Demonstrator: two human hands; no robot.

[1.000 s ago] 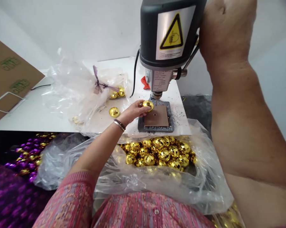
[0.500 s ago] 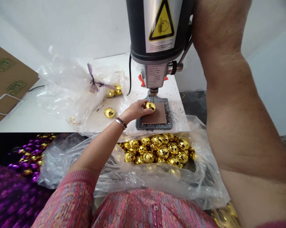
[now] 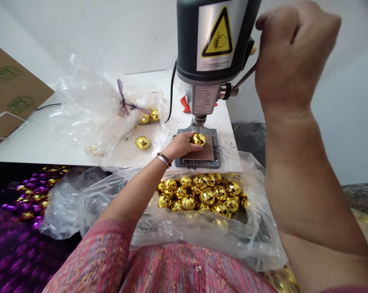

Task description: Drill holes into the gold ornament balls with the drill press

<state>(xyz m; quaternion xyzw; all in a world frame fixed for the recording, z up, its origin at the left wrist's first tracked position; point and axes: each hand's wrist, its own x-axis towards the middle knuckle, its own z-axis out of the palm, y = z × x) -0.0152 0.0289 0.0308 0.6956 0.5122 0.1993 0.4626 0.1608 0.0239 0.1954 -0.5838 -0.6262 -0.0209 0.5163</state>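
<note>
The ball (image 3: 199,140) I hold is shiny gold, patterned all over in small mirror-like squares, as are the heaped balls (image 3: 202,195) in front of me. The drill head (image 3: 188,44) is black, its silver label (image 3: 204,24) bearing a yellow triangle (image 3: 225,32) edged in black; the base (image 3: 217,150) is grey, the board (image 3: 207,152) on it brown. I see purple mixed with gold in the pile (image 3: 34,197) at my left, green print (image 3: 20,105) on a brown carton (image 3: 34,87), and my pink sleeve (image 3: 89,260), mottled with grey and tan.
</note>
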